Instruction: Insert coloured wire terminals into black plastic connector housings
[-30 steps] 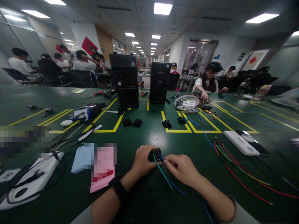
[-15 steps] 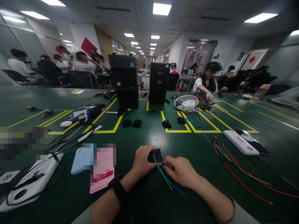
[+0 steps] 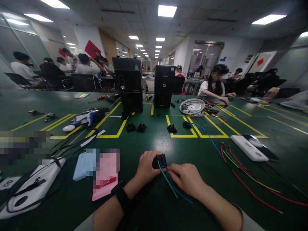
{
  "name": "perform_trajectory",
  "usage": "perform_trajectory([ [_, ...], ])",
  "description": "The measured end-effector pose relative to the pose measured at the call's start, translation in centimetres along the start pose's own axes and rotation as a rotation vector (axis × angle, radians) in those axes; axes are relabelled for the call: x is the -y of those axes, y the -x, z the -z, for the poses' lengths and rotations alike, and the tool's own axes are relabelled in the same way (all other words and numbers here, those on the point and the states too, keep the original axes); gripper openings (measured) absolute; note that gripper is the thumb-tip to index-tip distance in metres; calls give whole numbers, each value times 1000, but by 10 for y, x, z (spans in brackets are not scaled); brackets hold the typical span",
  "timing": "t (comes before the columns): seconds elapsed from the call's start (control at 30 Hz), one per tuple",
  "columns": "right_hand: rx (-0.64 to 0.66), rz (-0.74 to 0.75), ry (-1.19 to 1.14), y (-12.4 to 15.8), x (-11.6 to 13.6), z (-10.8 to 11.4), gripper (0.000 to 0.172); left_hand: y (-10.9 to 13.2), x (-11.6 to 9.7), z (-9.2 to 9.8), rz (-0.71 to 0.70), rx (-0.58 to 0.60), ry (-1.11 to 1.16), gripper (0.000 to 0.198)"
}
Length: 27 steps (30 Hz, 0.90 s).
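My left hand [image 3: 146, 166] is closed around a small black terminal block [image 3: 157, 162], holding it above the green table. A green wire [image 3: 169, 183] and a blue wire [image 3: 184, 198] run out of the block toward me. With thumb and fingertips, my right hand [image 3: 189, 178] pinches the blue wire close to the block. The wire ends inside the block are too small to make out. Farther off lie similar black blocks [image 3: 141, 127], several in all, and one of them [image 3: 187, 124] has blue wires attached.
Red, green and yellow wires [image 3: 243, 173] lie at the right, near a white device [image 3: 249, 147]. To the left are a pink case [image 3: 105, 173], a blue case [image 3: 83, 166] and a cabled white power strip [image 3: 36, 189]. Two black computer towers [image 3: 130, 85] stand behind. A co-worker [image 3: 214, 85] sits across.
My right hand's fingers have closed in slightly on the blue wire by the block. My left hand and the block stay nearly still. The co-worker's hand has moved to the right.
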State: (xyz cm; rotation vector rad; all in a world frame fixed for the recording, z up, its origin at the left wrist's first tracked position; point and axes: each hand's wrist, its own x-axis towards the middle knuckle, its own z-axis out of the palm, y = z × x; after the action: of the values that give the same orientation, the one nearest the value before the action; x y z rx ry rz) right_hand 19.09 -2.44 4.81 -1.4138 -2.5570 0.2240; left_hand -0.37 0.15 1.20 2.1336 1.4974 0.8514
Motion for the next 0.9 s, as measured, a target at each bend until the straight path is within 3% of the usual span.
perform_trajectory([
  [0.23, 9, -33, 45, 0, 2, 1, 18, 0, 1, 0, -7, 9, -7, 44],
  [0.5, -139, -54, -81, 1, 2, 0, 22, -1, 1, -1, -13, 2, 0, 44],
  [0.73, 11, 124, -66, -1, -3, -3, 23, -1, 2, -1, -35, -6, -15, 42],
  [0.9, 16, 135, -79, -2, -5, 2, 19, 0, 2, 0, -34, -7, -9, 41],
])
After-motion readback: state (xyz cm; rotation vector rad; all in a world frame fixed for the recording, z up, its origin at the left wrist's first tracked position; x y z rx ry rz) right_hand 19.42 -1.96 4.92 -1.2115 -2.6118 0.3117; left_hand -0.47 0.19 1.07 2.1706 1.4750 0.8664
